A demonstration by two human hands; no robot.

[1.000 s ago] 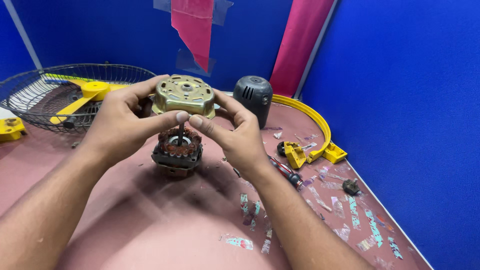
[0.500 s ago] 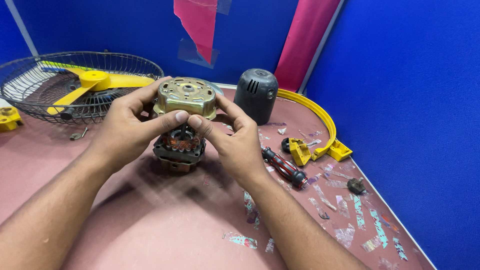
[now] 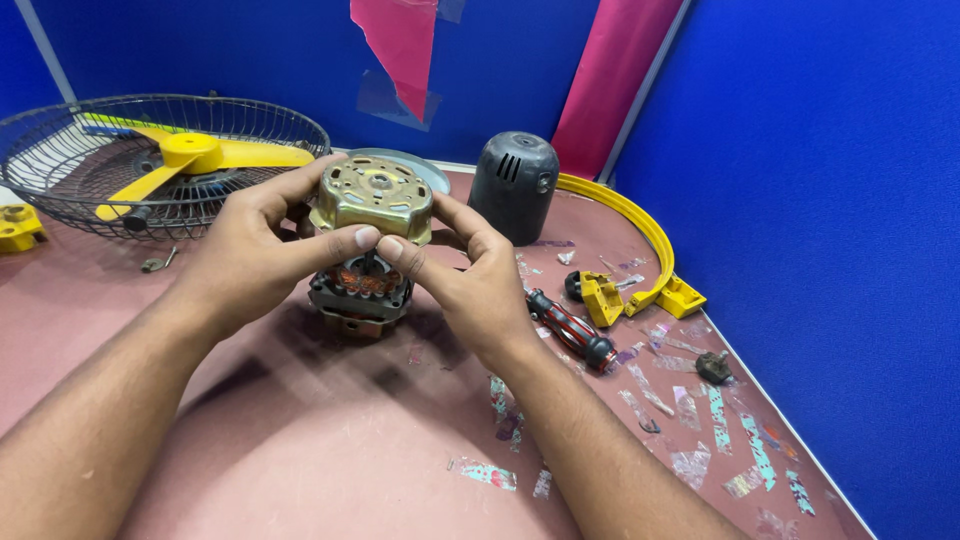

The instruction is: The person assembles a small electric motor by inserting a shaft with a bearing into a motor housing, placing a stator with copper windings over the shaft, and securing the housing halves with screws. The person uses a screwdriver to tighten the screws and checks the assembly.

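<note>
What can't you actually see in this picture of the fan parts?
Head view:
- Far side of the gold metal cover: hidden by the fingers of the left hand and right hand.
- Lower motor part: partly covered by both thumbs.
- Wire fan guard: cut off by the left edge.

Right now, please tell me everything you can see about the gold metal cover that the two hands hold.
The gold metal cover is a round, shallow cap of stamped metal, dull brass in colour, with small holes and a centre hole on its flat top. It is held level, just above the motor core with copper windings, which rests on the pink table. The left hand and the right hand grip its sides, thumbs meeting at the front edge.
</note>
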